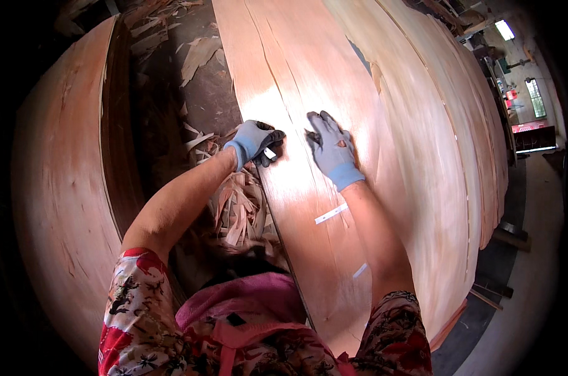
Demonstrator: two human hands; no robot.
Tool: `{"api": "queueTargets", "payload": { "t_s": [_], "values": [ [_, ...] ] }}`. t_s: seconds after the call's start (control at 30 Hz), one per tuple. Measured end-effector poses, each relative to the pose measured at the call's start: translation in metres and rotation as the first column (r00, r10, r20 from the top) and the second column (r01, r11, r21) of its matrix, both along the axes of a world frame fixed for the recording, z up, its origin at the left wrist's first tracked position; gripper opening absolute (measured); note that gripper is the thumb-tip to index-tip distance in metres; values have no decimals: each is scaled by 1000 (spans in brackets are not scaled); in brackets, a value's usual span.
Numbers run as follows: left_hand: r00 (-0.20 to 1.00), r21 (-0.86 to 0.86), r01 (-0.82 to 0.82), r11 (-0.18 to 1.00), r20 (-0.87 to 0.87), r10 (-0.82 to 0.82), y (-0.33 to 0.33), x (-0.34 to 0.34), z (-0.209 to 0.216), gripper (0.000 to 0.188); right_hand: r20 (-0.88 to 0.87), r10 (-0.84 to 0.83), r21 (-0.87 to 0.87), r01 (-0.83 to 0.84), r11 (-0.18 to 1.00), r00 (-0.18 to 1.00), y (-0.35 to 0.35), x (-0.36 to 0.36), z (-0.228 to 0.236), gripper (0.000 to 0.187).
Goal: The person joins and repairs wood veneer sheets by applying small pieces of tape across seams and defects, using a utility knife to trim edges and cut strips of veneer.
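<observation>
A long sheet of pale pinkish wood veneer (309, 188) lies before me, with cracks running along its grain. My left hand (252, 141), in a grey-blue glove with dark fingertips, is at the sheet's left edge. Its fingers are closed on a short piece of white tape (269, 153). To the right of the crack, my right hand (331, 147) rests on the veneer with its fingers stretched out, holding nothing. Its similar glove has a small hole on the back. A dotted white strip of tape (331, 214) sticks to the sheet nearer me, and a shorter strip (359, 271) lies closer still.
More layered veneer sheets (428, 156) spread to the right, with uneven, split edges. A tall stack of veneer (61, 138) stands on the left. Between the stacks, torn veneer scraps (240, 210) litter the dark floor (205, 75). Red items and windows show at the far right.
</observation>
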State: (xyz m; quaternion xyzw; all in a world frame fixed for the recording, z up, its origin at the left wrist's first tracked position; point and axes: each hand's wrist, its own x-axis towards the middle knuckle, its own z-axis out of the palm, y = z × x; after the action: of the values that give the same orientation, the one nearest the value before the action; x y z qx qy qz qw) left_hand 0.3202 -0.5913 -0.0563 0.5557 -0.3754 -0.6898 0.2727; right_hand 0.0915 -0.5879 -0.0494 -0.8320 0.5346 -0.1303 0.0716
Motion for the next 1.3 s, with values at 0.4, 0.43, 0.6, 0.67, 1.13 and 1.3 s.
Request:
{"api": "queueTargets", "payload": {
  "t_s": [0.4,0.43,0.6,0.67,1.13,1.3],
  "values": [
    [980,37,-21,999,-196,28,-3,4,-18,16,-141,-37,-82,26,996,989,15,22,11,57],
    [970,14,-76,997,-229,78,-1,4,-30,15,-150,-43,-70,33,997,988,14,25,14,56],
    [971,39,-54,998,-230,62,3,10,-20,14,-161,-5,-9,3,1000,987,12,25,12,47],
    [997,-20,45,999,-54,-46,3,5,-28,13,-194,3,48,6,999,981,8,20,16,49],
    [971,-241,208,948,166,-171,-119,88,49,17,-151,46,256,-6,967,987,0,23,32,63],
    [995,-238,-1,971,-94,-21,-180,115,35,19,-110,-17,304,50,951,994,-2,28,45,64]
  ]
}}
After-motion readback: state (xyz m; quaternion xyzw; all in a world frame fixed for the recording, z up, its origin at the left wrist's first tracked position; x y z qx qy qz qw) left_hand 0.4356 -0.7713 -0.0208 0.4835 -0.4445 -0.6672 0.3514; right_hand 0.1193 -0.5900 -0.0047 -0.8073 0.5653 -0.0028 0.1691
